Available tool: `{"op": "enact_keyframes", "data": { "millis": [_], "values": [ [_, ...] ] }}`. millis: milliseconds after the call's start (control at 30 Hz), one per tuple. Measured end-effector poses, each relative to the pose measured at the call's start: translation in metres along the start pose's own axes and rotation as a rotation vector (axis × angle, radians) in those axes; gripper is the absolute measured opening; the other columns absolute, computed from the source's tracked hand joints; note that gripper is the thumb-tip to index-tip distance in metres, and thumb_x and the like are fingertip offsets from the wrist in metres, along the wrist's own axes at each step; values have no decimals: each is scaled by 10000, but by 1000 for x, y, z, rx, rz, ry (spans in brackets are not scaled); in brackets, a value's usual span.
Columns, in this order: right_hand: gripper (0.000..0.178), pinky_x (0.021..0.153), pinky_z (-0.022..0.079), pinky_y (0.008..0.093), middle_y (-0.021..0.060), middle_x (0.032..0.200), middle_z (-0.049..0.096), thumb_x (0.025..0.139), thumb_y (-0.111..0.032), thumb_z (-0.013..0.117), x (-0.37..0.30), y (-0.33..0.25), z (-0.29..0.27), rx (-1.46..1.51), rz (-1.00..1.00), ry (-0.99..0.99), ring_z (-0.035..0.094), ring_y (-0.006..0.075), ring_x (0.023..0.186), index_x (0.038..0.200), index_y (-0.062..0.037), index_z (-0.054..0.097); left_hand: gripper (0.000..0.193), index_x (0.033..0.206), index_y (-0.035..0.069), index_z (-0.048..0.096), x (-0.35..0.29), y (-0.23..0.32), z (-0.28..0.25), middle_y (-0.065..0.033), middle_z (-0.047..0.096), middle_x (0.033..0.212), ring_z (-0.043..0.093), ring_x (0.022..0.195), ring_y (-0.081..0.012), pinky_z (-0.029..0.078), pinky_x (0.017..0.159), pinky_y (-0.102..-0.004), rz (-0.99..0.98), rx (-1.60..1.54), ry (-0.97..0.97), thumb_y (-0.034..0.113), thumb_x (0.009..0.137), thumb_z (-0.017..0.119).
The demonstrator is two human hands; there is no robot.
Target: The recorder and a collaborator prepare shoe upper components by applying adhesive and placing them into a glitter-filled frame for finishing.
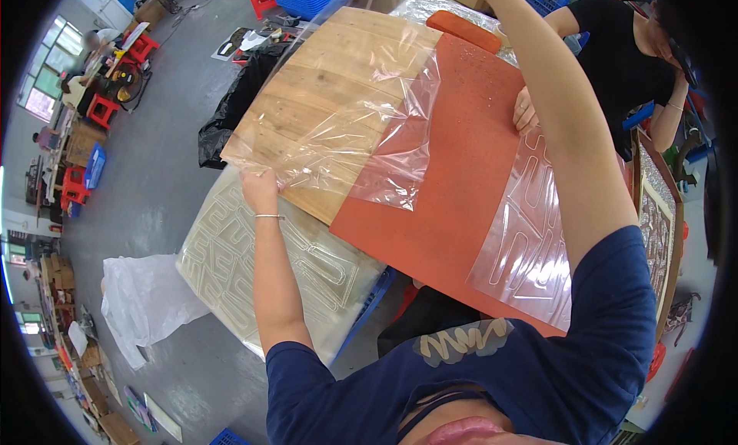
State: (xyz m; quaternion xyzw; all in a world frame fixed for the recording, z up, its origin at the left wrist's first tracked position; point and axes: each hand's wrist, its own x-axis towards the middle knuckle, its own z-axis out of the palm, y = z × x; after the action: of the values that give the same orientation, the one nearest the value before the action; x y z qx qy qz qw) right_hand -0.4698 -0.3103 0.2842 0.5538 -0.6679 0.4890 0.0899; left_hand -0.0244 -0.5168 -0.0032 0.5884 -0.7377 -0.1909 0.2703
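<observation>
A sheet of clear plastic film (pixel 330 149) spreads over the wooden board and partly over the red-brown table mat. My left hand (pixel 261 187) is closed on its near left edge, at the board's left corner. My right arm stretches up and away past the top of the picture, so that hand is out of sight. The wooden board (pixel 307 83) lies at the left of the red-brown mat (pixel 461 160). On the mat's right side rests a clear sheet with raised looped outlines (pixel 523 222), partly hidden by my right arm.
Across the table is a co-worker in black, one hand (pixel 526 110) on the mat. A stack of clear moulded sheets (pixel 269 260) stands at near left. A reddish wooden block (pixel 463 31) lies at the far edge. White plastic (pixel 150 299) and a black bag (pixel 238 106) are at left.
</observation>
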Motion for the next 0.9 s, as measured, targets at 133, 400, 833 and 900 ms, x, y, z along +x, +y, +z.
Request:
{"op": "enact_keyframes", "data": {
  "millis": [133,400,833,900],
  "values": [
    [659,1049,264,565,240,1266,511,753,-215,660,-20,17,-16,-298,197,112,428,332,1242,1370,-111,453,877,1430,-65,149,-23,44,-21,-287,618,993,677,784,-343,565,660,-401,-294,-375,-175,125,747,665],
    [480,1069,324,486,200,1365,422,805,-50,615,-344,-33,-66,-511,-37,-452,392,390,1287,1273,-86,514,1010,1471,31,107,-28,16,-14,-355,252,1381,363,1238,-468,345,1021,-503,132,197,72,316,754,759],
    [299,983,396,451,157,1176,567,806,-1,617,-561,-184,-81,-493,411,-109,490,360,1180,1104,-24,601,505,1241,-17,480,-283,125,-18,-196,464,1259,389,1219,-348,271,1066,-466,720,-404,-109,187,819,668],
    [302,939,422,437,150,1130,581,781,5,622,-543,-185,-62,-391,276,-124,527,343,1106,1082,-18,603,526,1260,-29,462,-337,143,-26,-191,500,1185,464,1116,-324,402,948,-404,588,-482,-493,119,799,668]
  ]
}}
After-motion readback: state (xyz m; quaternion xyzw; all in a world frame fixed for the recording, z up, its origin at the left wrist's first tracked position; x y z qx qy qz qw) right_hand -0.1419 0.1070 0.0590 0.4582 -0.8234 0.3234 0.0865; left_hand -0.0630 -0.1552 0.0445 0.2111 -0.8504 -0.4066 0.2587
